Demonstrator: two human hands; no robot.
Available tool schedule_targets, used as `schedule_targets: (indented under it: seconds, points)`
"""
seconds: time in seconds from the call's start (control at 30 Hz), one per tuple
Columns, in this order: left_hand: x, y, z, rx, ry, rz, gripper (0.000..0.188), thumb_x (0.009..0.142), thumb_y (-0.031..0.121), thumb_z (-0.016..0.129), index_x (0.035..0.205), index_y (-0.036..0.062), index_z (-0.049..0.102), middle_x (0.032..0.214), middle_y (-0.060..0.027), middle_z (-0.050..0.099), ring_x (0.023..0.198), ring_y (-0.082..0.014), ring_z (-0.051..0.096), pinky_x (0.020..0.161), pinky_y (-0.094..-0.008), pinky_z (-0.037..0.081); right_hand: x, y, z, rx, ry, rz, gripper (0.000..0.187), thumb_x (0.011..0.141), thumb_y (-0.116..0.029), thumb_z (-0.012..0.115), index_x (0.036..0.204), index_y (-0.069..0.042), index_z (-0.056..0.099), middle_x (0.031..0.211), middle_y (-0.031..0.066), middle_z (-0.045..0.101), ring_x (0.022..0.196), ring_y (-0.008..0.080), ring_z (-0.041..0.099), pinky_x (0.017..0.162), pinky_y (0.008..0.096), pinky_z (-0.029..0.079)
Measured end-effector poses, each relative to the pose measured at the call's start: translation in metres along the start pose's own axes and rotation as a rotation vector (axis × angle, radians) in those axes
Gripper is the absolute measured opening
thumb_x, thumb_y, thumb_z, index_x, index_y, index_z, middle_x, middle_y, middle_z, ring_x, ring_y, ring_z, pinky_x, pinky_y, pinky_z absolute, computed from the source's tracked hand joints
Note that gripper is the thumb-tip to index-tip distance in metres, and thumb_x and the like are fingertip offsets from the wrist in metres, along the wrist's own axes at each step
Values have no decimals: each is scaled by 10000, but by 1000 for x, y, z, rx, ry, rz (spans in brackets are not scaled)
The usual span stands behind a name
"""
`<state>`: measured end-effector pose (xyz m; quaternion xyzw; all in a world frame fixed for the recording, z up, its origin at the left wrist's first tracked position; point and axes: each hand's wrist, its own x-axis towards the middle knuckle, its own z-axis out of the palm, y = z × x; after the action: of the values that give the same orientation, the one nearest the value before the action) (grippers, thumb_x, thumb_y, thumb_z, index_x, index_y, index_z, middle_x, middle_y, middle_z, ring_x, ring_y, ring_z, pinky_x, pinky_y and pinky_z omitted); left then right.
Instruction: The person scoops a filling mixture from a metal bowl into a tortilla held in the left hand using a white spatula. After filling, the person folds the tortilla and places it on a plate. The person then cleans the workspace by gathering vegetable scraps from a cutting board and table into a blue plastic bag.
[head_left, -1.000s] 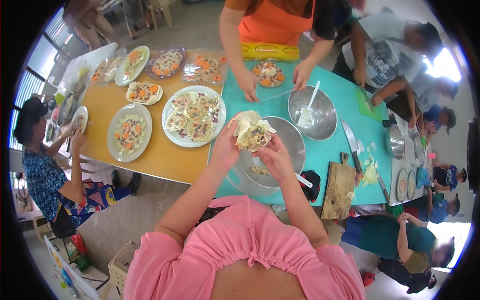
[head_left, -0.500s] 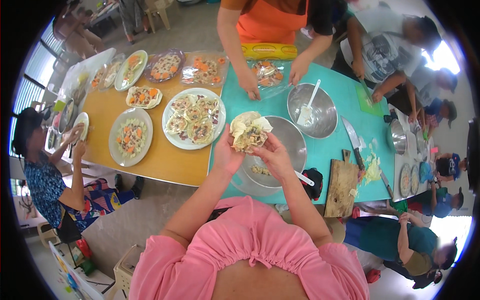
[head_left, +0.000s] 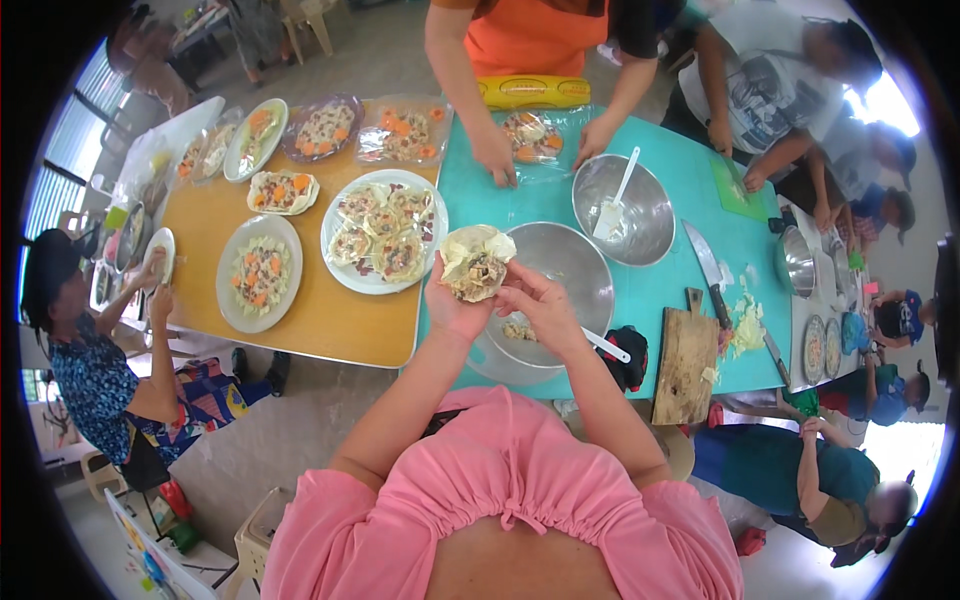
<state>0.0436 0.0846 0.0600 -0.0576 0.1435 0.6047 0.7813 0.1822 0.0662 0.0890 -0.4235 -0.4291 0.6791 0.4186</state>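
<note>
Over the left side of a large metal bowl (head_left: 560,248), I see the left hand (head_left: 456,312) cupped, its fingers grasping a pale, crinkled filled wrapper (head_left: 476,262) from below, the chunky filling facing up. The right hand's (head_left: 538,303) fingers are bent and drawn together at the wrapper's right edge; I cannot tell whether they pinch it or merely rest against it.

Under the right hand, I make out a small heap of filling (head_left: 518,330) in the bowl, and a white-handled utensil (head_left: 607,345) lies across its near rim. Just beyond, a second metal bowl (head_left: 655,225) holds a white spatula (head_left: 620,190). Both bowls stand on a teal cover (head_left: 640,305).

To the left, I have a white plate (head_left: 365,284) of similar filled pieces on a brown tabletop (head_left: 370,335), and beside it an oval plate (head_left: 245,320) topped with cabbage and orange pieces.

Off to the right, I see a wooden board (head_left: 687,365), a large knife (head_left: 708,265) and chopped cabbage (head_left: 745,335). Across the table, a co-worker in an orange apron (head_left: 535,45) has both hands at clear film around a portion of food (head_left: 533,137).
</note>
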Motion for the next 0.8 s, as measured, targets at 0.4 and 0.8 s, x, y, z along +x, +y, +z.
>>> schedule_targets:
  seconds: [0.4,0.8]
  points:
    - [-2,34,-11,-9,160,-24,494,916,397,300,1287,77,361,1308,-176,377,1202,-385,360,979,-555,306,-48,54,-102,-1722,167,-124,145,725,-96,579,851,-33,612,850,124,602,769,258,574,800,395,423]
    - [8,29,-38,-17,252,-28,449,927,354,272,1291,107,366,1308,-153,390,1213,-352,360,1004,-545,285,-30,24,-124,-1838,314,72,104,748,-71,506,790,-53,600,768,130,608,704,276,633,590,371,516]
